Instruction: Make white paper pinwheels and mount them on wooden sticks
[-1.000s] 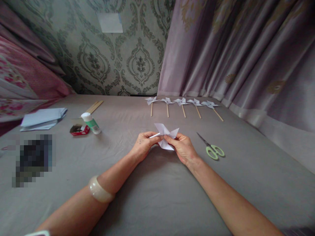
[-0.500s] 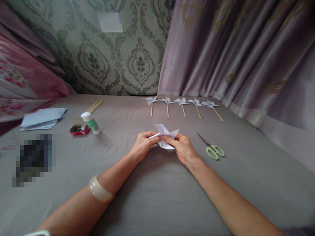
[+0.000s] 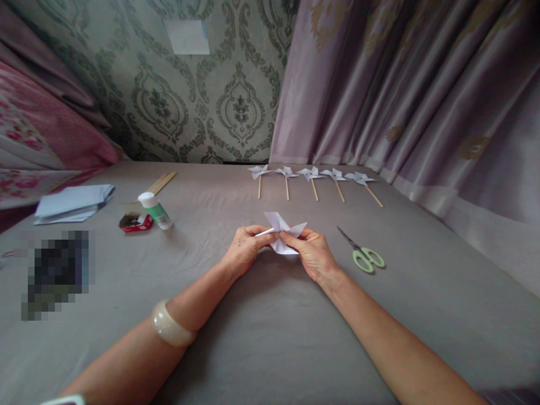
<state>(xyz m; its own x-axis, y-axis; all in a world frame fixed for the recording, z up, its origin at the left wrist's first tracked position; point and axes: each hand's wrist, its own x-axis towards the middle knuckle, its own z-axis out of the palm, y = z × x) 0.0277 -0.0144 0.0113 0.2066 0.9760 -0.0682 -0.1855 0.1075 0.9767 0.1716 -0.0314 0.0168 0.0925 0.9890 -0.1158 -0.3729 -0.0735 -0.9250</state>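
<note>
A white paper pinwheel (image 3: 276, 220) is held between my two hands above the grey cloth, its pointed blades spread. My left hand (image 3: 250, 243) grips its left side, fingers closed, with the thumb pressed near the centre. From the other side my right hand (image 3: 311, 250) pinches it, its thumb also pressed close to the middle. The thumbs cover the pinwheel's centre, and most of my fingertips are hidden behind the paper. No stick shows on this pinwheel. Scissors with green handles (image 3: 368, 260) lie to the right of my right hand.
Several finished pinwheels on sticks (image 3: 312, 175) lie in a row at the back. To the left are a glue stick (image 3: 157, 212), a small red box (image 3: 135, 223), wooden sticks (image 3: 162, 183) and stacked white paper (image 3: 73, 202). A blurred dark object (image 3: 59, 273) sits farther left.
Both hands stay nearly still on the pinwheel. Its lower blade has drawn up slightly toward the centre. Everything else on the cloth stays in place.
</note>
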